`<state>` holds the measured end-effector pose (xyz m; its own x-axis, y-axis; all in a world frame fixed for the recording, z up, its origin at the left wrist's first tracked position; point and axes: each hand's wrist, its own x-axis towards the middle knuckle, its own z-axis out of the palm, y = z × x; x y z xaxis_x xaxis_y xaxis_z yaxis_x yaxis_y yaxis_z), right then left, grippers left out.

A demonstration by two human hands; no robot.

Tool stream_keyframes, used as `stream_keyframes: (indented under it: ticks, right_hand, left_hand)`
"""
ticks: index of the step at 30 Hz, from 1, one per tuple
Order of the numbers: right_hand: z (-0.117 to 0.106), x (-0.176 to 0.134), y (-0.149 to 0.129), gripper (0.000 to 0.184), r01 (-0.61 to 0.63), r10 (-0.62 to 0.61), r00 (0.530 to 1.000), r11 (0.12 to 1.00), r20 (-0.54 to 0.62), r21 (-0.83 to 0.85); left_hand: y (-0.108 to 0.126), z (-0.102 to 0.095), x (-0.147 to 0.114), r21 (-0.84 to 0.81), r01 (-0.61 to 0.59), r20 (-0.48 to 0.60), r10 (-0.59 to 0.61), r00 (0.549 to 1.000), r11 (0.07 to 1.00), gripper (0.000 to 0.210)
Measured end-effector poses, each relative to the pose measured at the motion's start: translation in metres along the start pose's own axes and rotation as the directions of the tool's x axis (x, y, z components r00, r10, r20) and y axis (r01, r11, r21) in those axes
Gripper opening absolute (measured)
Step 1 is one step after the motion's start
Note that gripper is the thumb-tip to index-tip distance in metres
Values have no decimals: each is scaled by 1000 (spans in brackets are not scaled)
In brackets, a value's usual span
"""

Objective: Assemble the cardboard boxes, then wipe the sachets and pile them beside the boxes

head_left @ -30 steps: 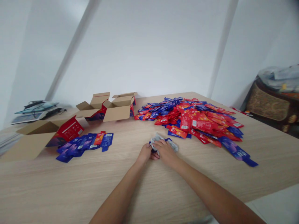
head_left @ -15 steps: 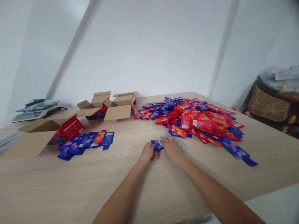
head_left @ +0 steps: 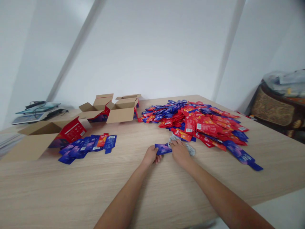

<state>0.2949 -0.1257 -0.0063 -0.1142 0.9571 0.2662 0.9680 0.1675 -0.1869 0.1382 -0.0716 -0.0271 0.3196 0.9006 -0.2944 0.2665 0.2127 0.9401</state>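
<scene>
Between my hands lies a blue packet (head_left: 163,149) with a purple print, flat on the wooden table (head_left: 100,190). My left hand (head_left: 151,155) pinches its left end, thumb on top. Bunched under the fingers of my right hand (head_left: 179,151) is a grey cloth (head_left: 191,149), pressed against the packet's right end. Just beyond my right hand rises a heap of red and blue packets (head_left: 205,124). To my left, several blue packets and an orange-red one lie overlapped in a row (head_left: 88,144).
An open carton (head_left: 35,144) with a red side stands at the left. Farther back are more open cartons (head_left: 121,114). Papers and folders (head_left: 38,111) are stacked at the far left. A patterned chair (head_left: 274,106) with plastic-wrapped things stands beyond the table's right edge.
My right hand has slid a little to the right with the cloth, and more of the blue packet shows. My left hand has stayed almost in place.
</scene>
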Motion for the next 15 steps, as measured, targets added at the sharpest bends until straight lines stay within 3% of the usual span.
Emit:
stream_keyframes:
  ticks: [2,5,7,12,15]
  right_hand:
    - [-1,-4,-1,44,10,-10,1000,1000,-2,4]
    - [0,-7,-16,45,207,-208,978,972,-10,111]
    - [1,-6,-20,43,276,-277,961,943,-17,187]
    - [4,1,5,40,68,-65,998,979,-23,194]
    - [6,-2,-1,41,166,-158,986,956,-53,241]
  left_hand:
    - [2,-1,0,0,1,-9,-1,1000,1000,19]
    - [2,-3,-1,12,-14,-27,15,1000,1000,22]
    - [1,-4,-1,14,-10,-24,11,1000,1000,22]
    - [1,-6,1,17,16,-21,-16,1000,1000,18]
    - [0,-7,2,46,5,-26,-4,1000,999,20]
